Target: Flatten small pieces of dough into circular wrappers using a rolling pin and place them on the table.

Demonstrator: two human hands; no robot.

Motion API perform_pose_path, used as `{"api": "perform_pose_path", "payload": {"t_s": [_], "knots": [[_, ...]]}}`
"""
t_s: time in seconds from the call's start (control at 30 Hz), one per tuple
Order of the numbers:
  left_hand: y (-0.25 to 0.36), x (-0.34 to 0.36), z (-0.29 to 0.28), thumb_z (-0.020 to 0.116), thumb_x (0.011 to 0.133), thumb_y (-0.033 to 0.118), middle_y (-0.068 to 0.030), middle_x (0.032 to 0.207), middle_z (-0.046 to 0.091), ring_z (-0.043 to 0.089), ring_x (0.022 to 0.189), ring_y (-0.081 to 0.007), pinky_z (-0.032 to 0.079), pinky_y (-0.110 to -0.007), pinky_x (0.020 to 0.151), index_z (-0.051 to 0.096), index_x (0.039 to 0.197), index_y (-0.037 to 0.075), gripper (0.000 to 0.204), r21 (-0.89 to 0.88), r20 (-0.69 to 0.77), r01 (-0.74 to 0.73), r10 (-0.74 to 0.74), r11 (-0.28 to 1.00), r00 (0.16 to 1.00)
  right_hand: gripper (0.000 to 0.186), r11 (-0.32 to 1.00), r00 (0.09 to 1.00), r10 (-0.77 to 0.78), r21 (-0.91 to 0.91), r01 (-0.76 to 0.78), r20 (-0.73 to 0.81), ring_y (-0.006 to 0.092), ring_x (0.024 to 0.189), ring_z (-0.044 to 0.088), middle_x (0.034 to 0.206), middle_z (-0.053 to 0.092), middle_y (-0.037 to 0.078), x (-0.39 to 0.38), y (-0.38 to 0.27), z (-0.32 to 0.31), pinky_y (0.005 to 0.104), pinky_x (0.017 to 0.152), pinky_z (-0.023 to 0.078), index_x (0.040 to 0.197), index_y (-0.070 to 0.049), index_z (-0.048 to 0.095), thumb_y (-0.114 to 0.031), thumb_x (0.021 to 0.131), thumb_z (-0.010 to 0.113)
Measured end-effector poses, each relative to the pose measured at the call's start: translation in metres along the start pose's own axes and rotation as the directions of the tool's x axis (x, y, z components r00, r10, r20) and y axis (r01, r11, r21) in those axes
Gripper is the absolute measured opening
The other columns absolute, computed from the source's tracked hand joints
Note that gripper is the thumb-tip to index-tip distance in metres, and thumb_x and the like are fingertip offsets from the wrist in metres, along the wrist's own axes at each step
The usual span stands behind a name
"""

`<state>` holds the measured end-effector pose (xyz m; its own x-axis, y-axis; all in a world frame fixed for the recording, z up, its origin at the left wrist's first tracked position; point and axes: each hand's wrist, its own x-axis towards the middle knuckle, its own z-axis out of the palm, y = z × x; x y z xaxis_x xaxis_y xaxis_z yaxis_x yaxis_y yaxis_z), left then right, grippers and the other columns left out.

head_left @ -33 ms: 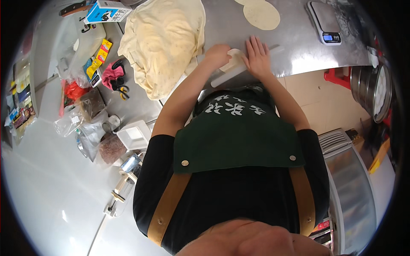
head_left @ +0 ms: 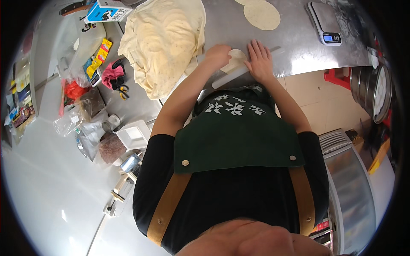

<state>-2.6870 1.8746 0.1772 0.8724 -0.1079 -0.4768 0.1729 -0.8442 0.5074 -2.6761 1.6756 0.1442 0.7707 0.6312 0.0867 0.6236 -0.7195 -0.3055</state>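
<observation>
A small flat piece of dough [head_left: 235, 61] lies on the steel table between my hands. My left hand [head_left: 218, 55] is closed at its left edge, the fingertips partly hidden. Across the dough's near right side runs a pale rolling pin [head_left: 230, 78], slanting from near my apron up to the right. My right hand [head_left: 259, 62] rests flat over the pin with its fingers stretched out away from me. Farther off lies a thin dough round [head_left: 262, 15], with part of another beside it. To the left, a cream-coloured cloth [head_left: 164, 42] is spread in folds.
A kitchen scale [head_left: 326, 25] stands far right. Left are a blue and white carton [head_left: 106, 12], scissors [head_left: 123, 92], a white tray [head_left: 133, 135] and several plastic bags. A metal drum [head_left: 370, 94] stands beyond the table's right edge, near a red stool [head_left: 337, 77].
My right hand has shifted slightly to the right and toward me on the rolling pin. More of the dough piece shows between my hands. My left hand stays nearly in place.
</observation>
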Motion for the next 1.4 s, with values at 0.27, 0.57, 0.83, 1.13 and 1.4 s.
{"api": "perform_pose_path", "payload": {"t_s": [0.27, 0.57, 0.83, 1.13, 1.4], "knots": [[0.022, -0.032, -0.001, 0.060, 0.074, 0.014, -0.0164, 0.090, 0.061, 0.056, 0.087, -0.0355, 0.045, -0.042, 0.074, 0.059, 0.094, 0.003, 0.023, -0.166, -0.154, -0.115, 0.089, 0.979, 0.984, 0.043, 0.980, 0.968, -0.198, 0.057, 0.191, 0.153, 0.0249, 0.125, 0.033, 0.131, 0.039, 0.010, -0.059, 0.035, -0.031, 0.0449, 0.105, 0.022, 0.109, -0.015, 0.052, -0.023, 0.070, 0.066], [-0.025, -0.021, 0.018, 0.059, 0.077, 0.015, -0.0154, 0.092, 0.061, 0.057, 0.089, -0.0337, 0.044, -0.042, 0.076, 0.059, 0.097, 0.005, 0.022, -0.108, -0.098, 0.029, -0.039, 0.994, 0.994, 0.033, 0.966, 0.960, -0.244, 0.124, 0.227, 0.140, 0.0254, 0.119, 0.039, 0.121, 0.045, 0.009, -0.023, 0.026, -0.043, 0.0455, 0.104, 0.025, 0.100, -0.013, 0.055, -0.018, 0.070, 0.067], [-0.033, -0.019, 0.020, 0.059, 0.077, 0.014, -0.0123, 0.085, 0.064, 0.061, 0.076, -0.0228, 0.046, -0.032, 0.070, 0.061, 0.101, 0.006, 0.025, -0.332, -0.089, 0.060, -0.095, 0.941, 0.992, 0.040, 0.998, 0.998, -0.056, 0.013, 0.057, -0.041, 0.0277, 0.119, 0.039, 0.126, 0.044, 0.011, 0.002, 0.004, -0.013, 0.0472, 0.101, 0.027, 0.108, -0.009, 0.054, -0.035, 0.078, 0.058], [-0.027, -0.004, 0.022, 0.060, 0.077, 0.014, -0.0103, 0.089, 0.065, 0.061, 0.080, -0.0186, 0.047, -0.029, 0.073, 0.062, 0.103, 0.005, 0.028, -0.573, -0.085, 0.082, -0.158, 0.816, 0.984, 0.050, 0.991, 0.998, 0.022, -0.132, -0.029, -0.051, 0.0312, 0.122, 0.038, 0.132, 0.040, 0.015, 0.018, -0.007, -0.015, 0.0519, 0.097, 0.029, 0.123, -0.007, 0.045, -0.030, 0.079, 0.054], [-0.006, 0.010, -0.001, 0.064, 0.073, 0.023, -0.0113, 0.093, 0.064, 0.059, 0.088, -0.0293, 0.046, -0.037, 0.076, 0.064, 0.096, 0.007, 0.029, -0.170, 0.084, 0.098, -0.085, 0.981, 0.993, 0.053, 0.995, 0.996, 0.063, -0.078, -0.068, -0.068, 0.0310, 0.126, 0.033, 0.135, 0.036, 0.015, 0.035, -0.005, -0.004, 0.0510, 0.100, 0.026, 0.129, -0.007, 0.039, -0.029, 0.082, 0.050]]}}
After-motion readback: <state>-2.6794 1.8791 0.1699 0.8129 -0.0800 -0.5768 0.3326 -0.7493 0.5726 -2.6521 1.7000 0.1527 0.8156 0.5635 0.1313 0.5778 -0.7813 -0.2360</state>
